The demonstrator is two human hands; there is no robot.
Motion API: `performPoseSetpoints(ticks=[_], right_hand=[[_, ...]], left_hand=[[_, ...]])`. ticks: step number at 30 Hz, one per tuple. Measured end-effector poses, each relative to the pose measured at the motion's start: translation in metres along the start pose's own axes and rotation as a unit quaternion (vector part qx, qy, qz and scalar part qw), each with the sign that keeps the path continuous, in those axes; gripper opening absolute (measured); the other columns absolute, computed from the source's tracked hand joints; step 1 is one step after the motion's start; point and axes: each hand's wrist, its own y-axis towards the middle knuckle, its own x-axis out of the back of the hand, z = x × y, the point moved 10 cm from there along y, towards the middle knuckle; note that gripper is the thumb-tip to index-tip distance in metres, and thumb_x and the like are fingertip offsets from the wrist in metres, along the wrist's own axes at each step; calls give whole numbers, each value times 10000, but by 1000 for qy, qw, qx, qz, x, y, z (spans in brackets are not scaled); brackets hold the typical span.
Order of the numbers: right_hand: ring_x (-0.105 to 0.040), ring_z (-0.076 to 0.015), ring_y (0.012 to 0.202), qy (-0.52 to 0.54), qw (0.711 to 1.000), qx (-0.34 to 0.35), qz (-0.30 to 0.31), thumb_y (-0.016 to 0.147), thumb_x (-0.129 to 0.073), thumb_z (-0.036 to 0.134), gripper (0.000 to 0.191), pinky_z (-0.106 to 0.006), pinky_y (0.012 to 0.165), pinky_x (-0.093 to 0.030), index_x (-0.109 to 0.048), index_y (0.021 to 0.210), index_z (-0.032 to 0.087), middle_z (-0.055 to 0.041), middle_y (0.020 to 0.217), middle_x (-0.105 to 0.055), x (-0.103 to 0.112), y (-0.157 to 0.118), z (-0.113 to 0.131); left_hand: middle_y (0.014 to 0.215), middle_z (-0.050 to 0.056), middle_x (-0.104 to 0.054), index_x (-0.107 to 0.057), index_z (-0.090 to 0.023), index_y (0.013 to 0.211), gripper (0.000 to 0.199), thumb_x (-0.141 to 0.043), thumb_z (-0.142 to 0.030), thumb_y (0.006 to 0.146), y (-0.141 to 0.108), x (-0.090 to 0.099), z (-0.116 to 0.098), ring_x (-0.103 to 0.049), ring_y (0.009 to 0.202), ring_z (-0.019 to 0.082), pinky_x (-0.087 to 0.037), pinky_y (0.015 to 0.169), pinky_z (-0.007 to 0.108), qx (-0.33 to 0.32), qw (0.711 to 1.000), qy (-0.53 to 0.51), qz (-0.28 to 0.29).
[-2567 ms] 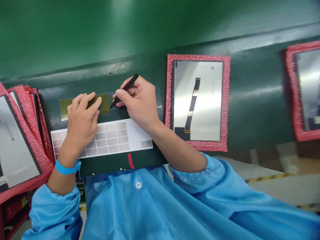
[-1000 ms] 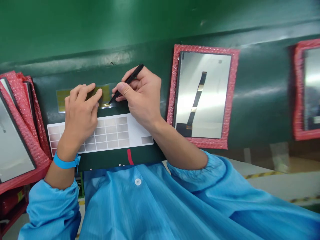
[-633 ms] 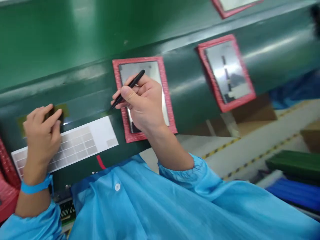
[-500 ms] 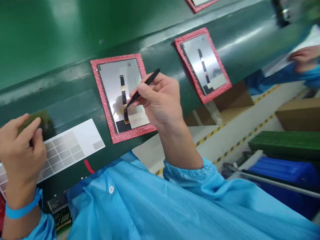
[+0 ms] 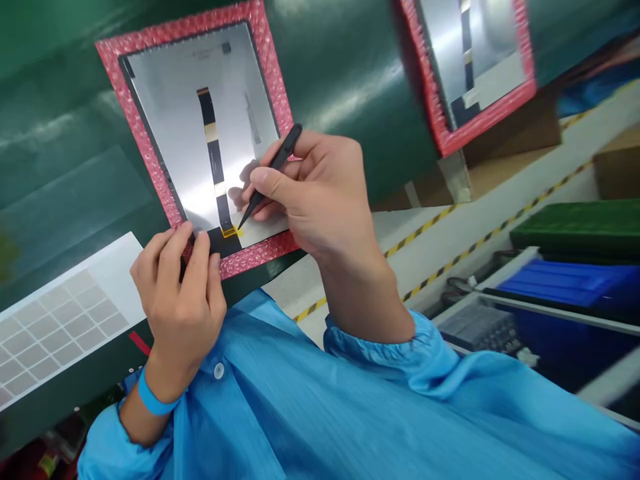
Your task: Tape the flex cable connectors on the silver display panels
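A silvery display panel [image 5: 170,120] lies on pink bubble wrap [image 5: 131,113] in front of me. Along its middle runs a black flex cable [image 5: 216,160] with gold-coloured bands. My right hand [image 5: 330,193] grips black tweezers [image 5: 273,170], their tip at a small yellow piece [image 5: 231,232] by the cable's lower end. With fingers apart and slightly bent, my left hand [image 5: 183,293] rests its fingertips on the lower left edge of the panel and wrap. I see nothing held in it.
A white sheet with grey squares [image 5: 65,313] lies at the left on the green work surface [image 5: 345,73]. Another panel on pink wrap [image 5: 525,40] is at upper right. Cardboard boxes [image 5: 515,157] and a blue bin [image 5: 575,283] stand lower at the right.
My left hand has come right from the sheet to the panel's lower edge. The tweezers' tip has moved to the cable's lower end. My view has shifted closer to the panel.
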Motion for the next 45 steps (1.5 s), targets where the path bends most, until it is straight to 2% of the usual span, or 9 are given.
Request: performPoseSetpoints(ticks=[5,11,17,26,29,34,39,42,45], right_hand=[[-714,-161,613,-7,1000,-15,-17,824,-985,470,425,-268,510,-601,-621,850,252,17,729,-744,1,-1,1],[-752,-207,695,-15,999,32,-21,863,-941,426,367,-290,507,-552,-614,874,261,10,731,-724,2,-2,7],[-781,-288,916,-57,998,-20,-10,854,-900,538,365,-397,688,-629,-613,934,327,-9,855,-765,6,-3,-5],[-722,-260,739,-89,995,5,-38,850,-830,420,217,-396,574,-605,-626,838,346,-5,808,-766,7,-1,3],[-720,-251,755,-96,995,-9,-39,855,-840,451,222,-395,631,-627,-641,860,353,4,845,-781,8,-2,-1],[-764,-271,903,-95,995,-34,-26,859,-884,552,323,-400,754,-656,-654,933,338,-13,925,-792,9,-6,-3],[-731,-209,745,-91,995,-6,-28,903,-887,466,295,-345,617,-625,-644,887,298,-1,867,-754,7,-6,7],[-719,-198,737,-103,994,-4,-37,888,-911,468,308,-334,605,-616,-656,893,297,11,853,-752,6,-7,9],[-710,-193,681,-82,995,29,-43,911,-902,368,266,-341,547,-590,-663,867,260,-1,826,-734,3,-8,15]], left_hand=[[1379,199,-739,-747,-162,1327,355,-699,-119,978,2,-1,0,-653,1308,389,-557,1094,615,2,1000,4,19],[1404,202,-726,-747,-178,1332,385,-715,-108,955,4,-3,-2,-646,1333,402,-553,1107,661,7,999,7,36],[1380,239,-726,-762,-128,1307,370,-741,-106,939,3,-2,-3,-652,1318,421,-552,1103,679,-3,999,14,35],[1379,244,-718,-764,-124,1315,377,-746,-113,938,2,-3,-2,-646,1337,429,-539,1123,676,-1,999,9,39],[1390,227,-717,-760,-149,1321,382,-744,-116,941,2,-3,-3,-645,1340,423,-541,1119,682,-5,999,8,35],[1413,198,-712,-745,-209,1344,406,-726,-117,949,2,-3,-5,-635,1362,416,-537,1118,709,-8,999,6,48],[1432,132,-719,-733,-308,1361,426,-690,-125,979,3,-3,-5,-627,1389,390,-537,1112,712,0,999,-5,50],[1415,161,-725,-743,-279,1335,383,-686,-127,988,2,-5,-7,-650,1359,388,-544,1091,708,-6,998,4,61],[1375,222,-731,-753,-207,1316,348,-704,-123,982,2,-6,-10,-683,1302,401,-554,1065,704,-16,998,10,66]])
